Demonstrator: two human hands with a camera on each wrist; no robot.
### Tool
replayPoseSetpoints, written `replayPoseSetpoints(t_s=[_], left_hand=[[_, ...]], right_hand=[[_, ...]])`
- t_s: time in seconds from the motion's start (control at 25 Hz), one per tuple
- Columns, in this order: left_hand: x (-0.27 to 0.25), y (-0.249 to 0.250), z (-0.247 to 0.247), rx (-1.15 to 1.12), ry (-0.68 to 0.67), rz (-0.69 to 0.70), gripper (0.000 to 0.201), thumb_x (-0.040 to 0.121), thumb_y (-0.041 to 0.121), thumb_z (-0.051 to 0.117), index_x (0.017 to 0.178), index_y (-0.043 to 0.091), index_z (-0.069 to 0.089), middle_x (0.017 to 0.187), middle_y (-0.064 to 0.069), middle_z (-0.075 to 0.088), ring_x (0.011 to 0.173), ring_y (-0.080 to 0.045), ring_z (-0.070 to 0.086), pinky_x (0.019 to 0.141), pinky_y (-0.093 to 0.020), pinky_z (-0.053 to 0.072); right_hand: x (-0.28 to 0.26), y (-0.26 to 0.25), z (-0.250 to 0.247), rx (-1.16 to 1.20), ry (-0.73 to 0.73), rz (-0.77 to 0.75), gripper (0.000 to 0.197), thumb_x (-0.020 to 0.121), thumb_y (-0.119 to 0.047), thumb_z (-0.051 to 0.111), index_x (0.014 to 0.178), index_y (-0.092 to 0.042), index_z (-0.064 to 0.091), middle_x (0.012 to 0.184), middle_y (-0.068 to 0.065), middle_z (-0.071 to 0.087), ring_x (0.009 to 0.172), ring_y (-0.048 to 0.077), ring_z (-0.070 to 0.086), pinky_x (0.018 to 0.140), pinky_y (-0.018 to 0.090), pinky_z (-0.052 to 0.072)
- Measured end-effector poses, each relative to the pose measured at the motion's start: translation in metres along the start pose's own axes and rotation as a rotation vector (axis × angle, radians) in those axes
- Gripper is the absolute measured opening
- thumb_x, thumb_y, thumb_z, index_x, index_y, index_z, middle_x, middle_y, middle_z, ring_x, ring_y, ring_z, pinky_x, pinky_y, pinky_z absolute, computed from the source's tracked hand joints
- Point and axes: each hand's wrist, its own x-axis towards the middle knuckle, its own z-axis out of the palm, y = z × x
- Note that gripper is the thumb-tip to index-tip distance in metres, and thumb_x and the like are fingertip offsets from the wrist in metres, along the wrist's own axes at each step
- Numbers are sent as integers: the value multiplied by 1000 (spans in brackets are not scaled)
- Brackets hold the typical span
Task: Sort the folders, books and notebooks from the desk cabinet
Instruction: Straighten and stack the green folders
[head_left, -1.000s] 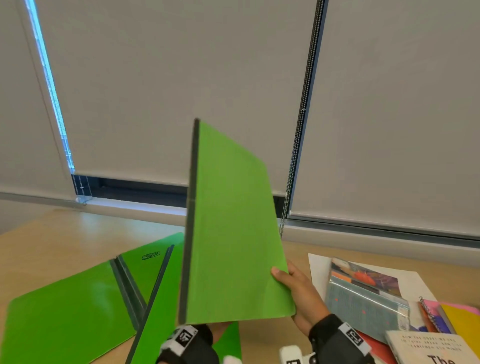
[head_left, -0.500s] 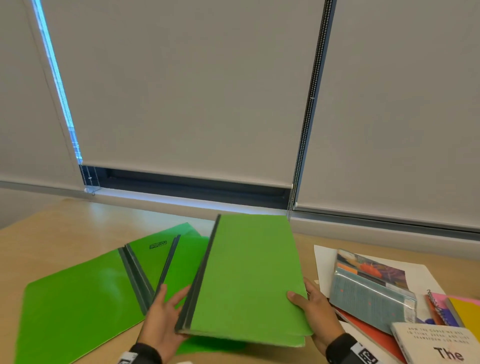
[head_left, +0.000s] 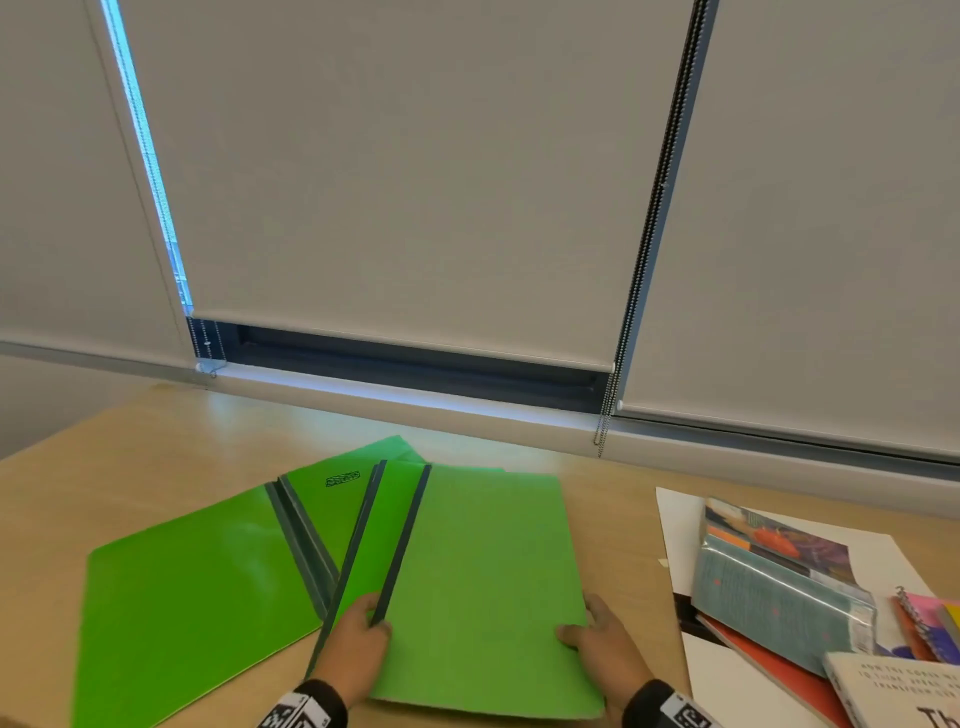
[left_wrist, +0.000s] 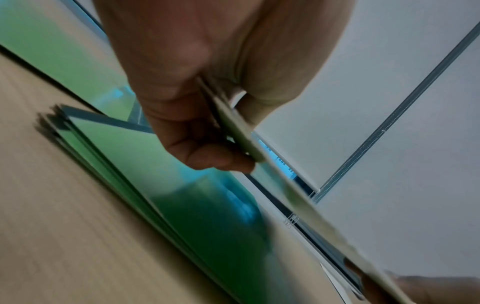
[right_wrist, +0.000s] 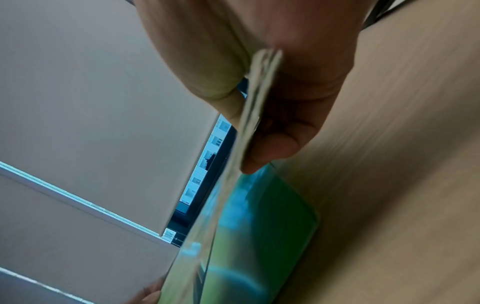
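Note:
A green folder with a dark spine (head_left: 488, 582) lies nearly flat over other green folders (head_left: 202, 587) fanned out on the wooden desk (head_left: 130, 447). My left hand (head_left: 358, 644) pinches its spine edge near the front corner, thumb on top; the same grip shows in the left wrist view, left hand (left_wrist: 207, 131) on the folder edge (left_wrist: 241, 131). My right hand (head_left: 597, 644) pinches the folder's right edge, thumb on the cover. In the right wrist view the right hand (right_wrist: 259, 115) clamps the folder edge (right_wrist: 257, 102) a little above the desk.
Right of the folders lies a pile: a white sheet (head_left: 680, 525), a book in a clear sleeve (head_left: 769, 587), an orange-red book (head_left: 779, 670), spiral notebooks (head_left: 930, 623) and a white book (head_left: 904, 691). Closed roller blinds (head_left: 415, 182) and a window sill stand behind the desk.
The green folder, held upright a second ago, has swung down and now lies almost flat over the other folders. My left hand has moved from beneath it to pinch the spine edge.

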Motion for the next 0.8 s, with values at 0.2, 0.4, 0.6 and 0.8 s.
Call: replayPoseSetpoints(t_s=[0.2, 0.4, 0.6, 0.8], left_hand=[[29, -10, -28, 72, 162, 50, 35, 97, 7, 48, 131, 11, 48, 123, -8, 61, 102, -22, 57, 92, -33, 45], [53, -36, -28, 435, 151, -132, 47, 89, 16, 57, 136, 21, 48, 125, -10, 51, 108, -25, 54, 101, -34, 44], [76, -41, -24, 446, 130, -212, 49, 83, 24, 58, 131, 20, 49, 124, -9, 53, 109, -25, 57, 96, -33, 49], [79, -31, -25, 121, 186, -144, 18, 89, 7, 53, 107, 5, 50, 98, -13, 61, 86, -28, 60, 78, -32, 51]], right_hand=[[25, -21, 42, -119, 4, -115, 46, 88, -2, 57, 127, -24, 46, 122, 1, 63, 105, 21, 63, 98, 40, 50], [40, -9, 76, -515, 6, 83, 49, 87, -15, 54, 135, -18, 44, 124, 2, 57, 108, 21, 58, 95, 30, 48], [33, -9, 93, -806, 86, 139, 61, 84, -33, 57, 138, -21, 31, 136, 7, 31, 129, 25, 36, 108, 37, 37], [36, -7, 82, -733, 59, 155, 69, 79, -33, 61, 140, -23, 30, 134, 6, 33, 129, 26, 34, 109, 38, 36]])
